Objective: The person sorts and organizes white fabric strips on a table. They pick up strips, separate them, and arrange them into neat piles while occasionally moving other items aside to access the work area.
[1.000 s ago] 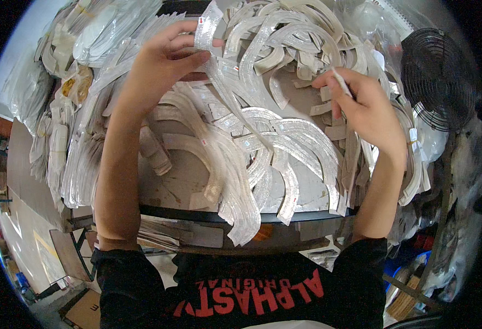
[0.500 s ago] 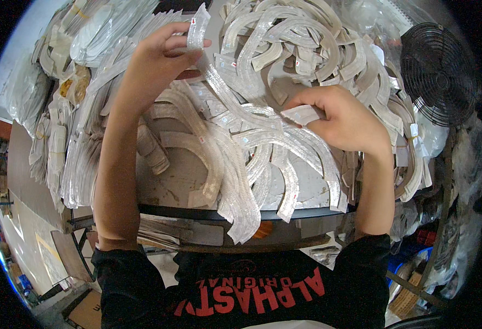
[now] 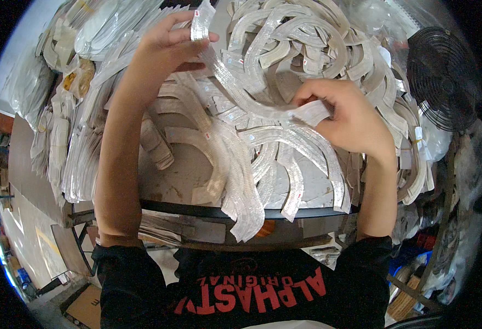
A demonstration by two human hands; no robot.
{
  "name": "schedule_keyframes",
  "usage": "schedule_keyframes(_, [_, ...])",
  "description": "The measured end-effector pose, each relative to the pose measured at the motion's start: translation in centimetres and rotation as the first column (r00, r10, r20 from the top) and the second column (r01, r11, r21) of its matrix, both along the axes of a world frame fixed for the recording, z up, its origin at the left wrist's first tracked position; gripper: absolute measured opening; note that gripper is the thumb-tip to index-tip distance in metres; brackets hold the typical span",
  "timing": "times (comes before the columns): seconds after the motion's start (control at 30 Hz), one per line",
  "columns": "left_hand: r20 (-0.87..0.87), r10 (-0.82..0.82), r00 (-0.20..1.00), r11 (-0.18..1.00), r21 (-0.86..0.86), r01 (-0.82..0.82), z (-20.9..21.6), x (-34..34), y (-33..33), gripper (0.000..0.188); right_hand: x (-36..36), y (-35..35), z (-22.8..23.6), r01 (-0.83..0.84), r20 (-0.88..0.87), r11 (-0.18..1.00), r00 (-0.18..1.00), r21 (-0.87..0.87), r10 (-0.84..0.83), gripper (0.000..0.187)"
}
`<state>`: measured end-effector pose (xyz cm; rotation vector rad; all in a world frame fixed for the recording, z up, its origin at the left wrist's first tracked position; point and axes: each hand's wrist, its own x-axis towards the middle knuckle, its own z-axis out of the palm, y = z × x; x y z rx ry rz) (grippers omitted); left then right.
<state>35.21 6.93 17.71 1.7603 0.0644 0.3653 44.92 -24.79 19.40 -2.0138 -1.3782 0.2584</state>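
Holding the upper end of a long, curved, silvery-white ribbed strip (image 3: 229, 81) in the left hand (image 3: 167, 46), lightly, with fingers bent and spaced apart. Gripping a flat, paler, matte-white end piece (image 3: 313, 114) narrowly in the right hand (image 3: 350, 118), between thumb and curled fingers. Leaving the strip slack from the left grip down to the pale piece, just left of the right grip; impossible to tell there whether joined as one length or only overlapping.

Could lose the upper end from the left grip if tugged sharply from the right, given so light a hold. Could also snag the sagging middle on the overlapping silvery curved strips (image 3: 235, 181) below and between the grips, or drag some over the dark table edge (image 3: 197, 207) nearer the body, being already partly overhanging.

Compared with a second ago, placed lower and further left at the right grip, with the pale piece turned broad side to view instead of edge-on. Now shows the strip swung across toward that piece, rather than hanging down. Almost unchanged at the left grip.
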Motion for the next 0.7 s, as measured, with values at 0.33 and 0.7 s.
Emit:
schedule_keyframes(0.33, [0.020,0.064,0.998,0.883,-0.467,-0.047,0.6,-0.5,5.5,0.044,0.5,-0.9,1.9,0.104,0.057,0.883,0.988,0.459,-0.146,0.021])
schedule_keyframes(0.7, [0.008,0.104,0.995,0.956,-0.277,-0.098,0.7,-0.1,4.3,0.039,0.2,-4.4,4.2,-0.016,-0.447,0.575,0.611,0.818,0.653,0.029])
